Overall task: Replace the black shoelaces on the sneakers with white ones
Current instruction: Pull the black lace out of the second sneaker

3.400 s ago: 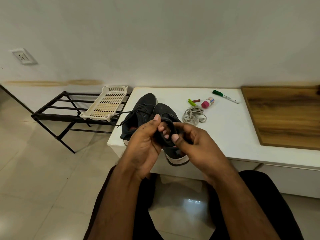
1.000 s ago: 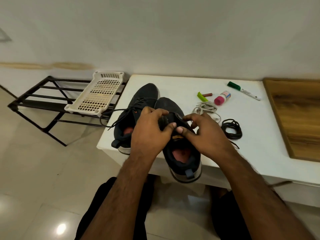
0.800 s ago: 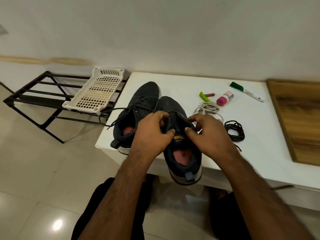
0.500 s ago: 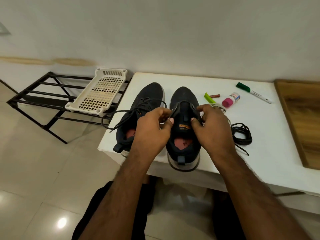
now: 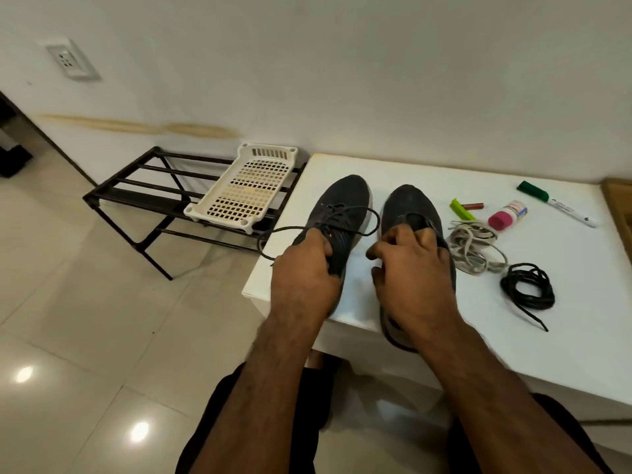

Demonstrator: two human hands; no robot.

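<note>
- A home, likely an entry area: tiled floor, plain wall with socket.
- Black shoe rack beside a white bench.

Dark sneakers side by side, toes wallward

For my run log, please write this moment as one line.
left hand: grips laced left sneaker | right hand: on unlaced right sneaker | removed black lace: coiled on table | white laces: unused

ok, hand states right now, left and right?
Left hand: gripping the laced left sneaker.
Right hand: fingers curled over the unlaced right sneaker; grip cannot be told.
</note>
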